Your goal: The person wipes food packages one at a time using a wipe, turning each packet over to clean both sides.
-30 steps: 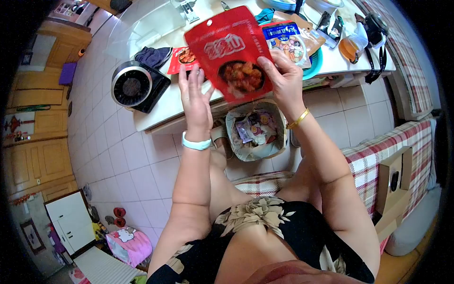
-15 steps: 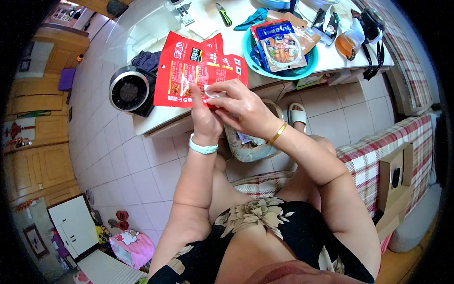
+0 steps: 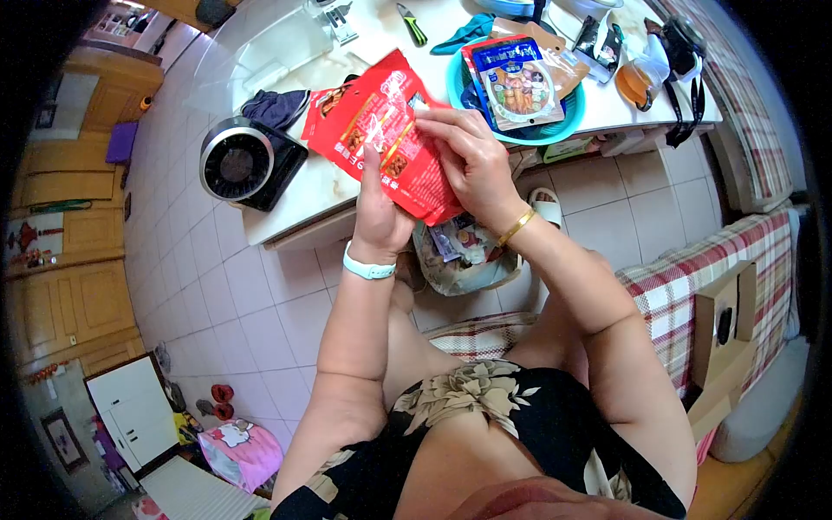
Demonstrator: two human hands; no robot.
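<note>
A red food packet point(image 3: 390, 139) is held tilted above the table's front edge, its printed side facing up. My left hand point(image 3: 381, 212) grips its lower left part, thumb on top and the other fingers hidden beneath. On the packet's right side lies my right hand point(image 3: 472, 160), fingers bent over the surface and pressed against it. Another red packet point(image 3: 328, 102) lies on the table behind the held one, partly covered. To the right, a teal basket point(image 3: 568, 121) holds a blue packet point(image 3: 517, 85) and several other packets.
A round-topped black device point(image 3: 238, 165) and dark cloth point(image 3: 273, 108) are at the table's left. A green-handled knife point(image 3: 412, 26) lies at the back. Rightward are a jug of amber liquid point(image 3: 637, 85) and a black strap point(image 3: 683, 117). A lined bin point(image 3: 468, 276) stands below.
Over the last second the red packet was turned to its printed back and swung left; it has since tilted and shifted right. My left hand, open at first, now grips it.
</note>
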